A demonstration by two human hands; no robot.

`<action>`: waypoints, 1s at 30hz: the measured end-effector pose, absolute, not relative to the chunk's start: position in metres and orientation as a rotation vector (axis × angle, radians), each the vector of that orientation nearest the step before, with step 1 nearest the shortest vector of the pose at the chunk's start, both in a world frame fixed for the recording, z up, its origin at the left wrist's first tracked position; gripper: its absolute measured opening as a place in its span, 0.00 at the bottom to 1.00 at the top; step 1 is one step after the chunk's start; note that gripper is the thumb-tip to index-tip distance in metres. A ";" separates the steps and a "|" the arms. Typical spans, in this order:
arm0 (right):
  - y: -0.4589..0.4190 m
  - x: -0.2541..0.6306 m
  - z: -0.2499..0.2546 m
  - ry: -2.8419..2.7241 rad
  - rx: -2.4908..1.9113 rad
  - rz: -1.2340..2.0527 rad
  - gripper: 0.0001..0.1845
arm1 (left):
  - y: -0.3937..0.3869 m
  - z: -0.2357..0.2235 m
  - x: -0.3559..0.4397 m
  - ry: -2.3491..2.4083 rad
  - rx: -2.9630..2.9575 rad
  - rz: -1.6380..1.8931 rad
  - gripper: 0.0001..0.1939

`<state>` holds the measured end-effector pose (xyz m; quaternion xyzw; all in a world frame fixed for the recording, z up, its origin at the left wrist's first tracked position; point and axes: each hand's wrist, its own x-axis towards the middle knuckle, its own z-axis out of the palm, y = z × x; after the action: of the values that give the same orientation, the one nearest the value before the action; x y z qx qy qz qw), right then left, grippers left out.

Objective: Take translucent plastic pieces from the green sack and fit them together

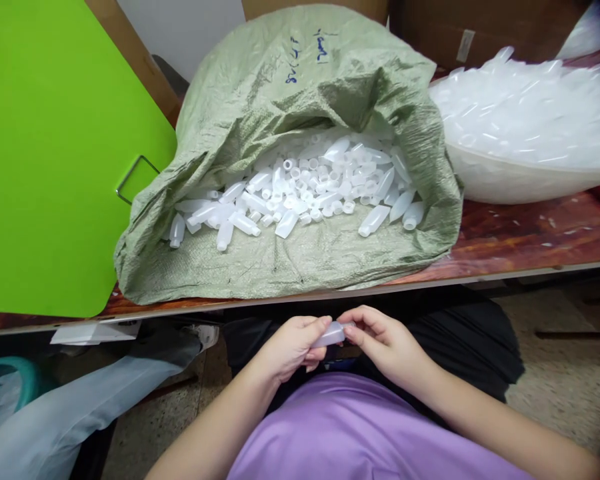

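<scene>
My left hand and my right hand meet over my lap, below the table edge. Between them is one small translucent white plastic bottle. The left fingers wrap round its body. The right fingertips pinch its other end. Above them, a green woven sack lies open on the table, with several of the same small white bottles spilling out of its mouth.
A large white bowl heaped with clear plastic pieces stands at the right on the reddish table. A bright green board with a wire handle leans at the left. Grey plastic bags lie on the floor at lower left.
</scene>
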<state>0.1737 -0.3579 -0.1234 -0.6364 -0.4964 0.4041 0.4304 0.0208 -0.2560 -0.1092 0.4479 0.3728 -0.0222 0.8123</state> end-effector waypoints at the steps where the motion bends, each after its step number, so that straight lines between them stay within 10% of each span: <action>1: -0.356 0.175 -0.125 -1.223 -1.593 1.040 0.11 | -0.256 -0.110 0.022 0.813 1.004 -0.033 0.20; 14: -0.278 0.278 -0.057 -2.222 -1.795 -0.313 0.21 | -0.244 -0.145 0.033 1.011 1.745 -0.079 0.35; 24: -0.242 0.284 -0.043 -2.440 -1.845 -0.136 0.09 | -0.253 -0.100 0.008 0.721 1.867 -0.136 0.22; 30: -0.290 0.227 -0.033 -1.970 -1.398 0.305 0.13 | -0.256 -0.066 0.018 0.588 2.028 0.681 0.28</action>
<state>0.2271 -0.2905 -0.0333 -0.5385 -0.7592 0.1176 0.3461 0.0180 -0.2559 -0.0664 0.8185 0.2373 0.2750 0.4451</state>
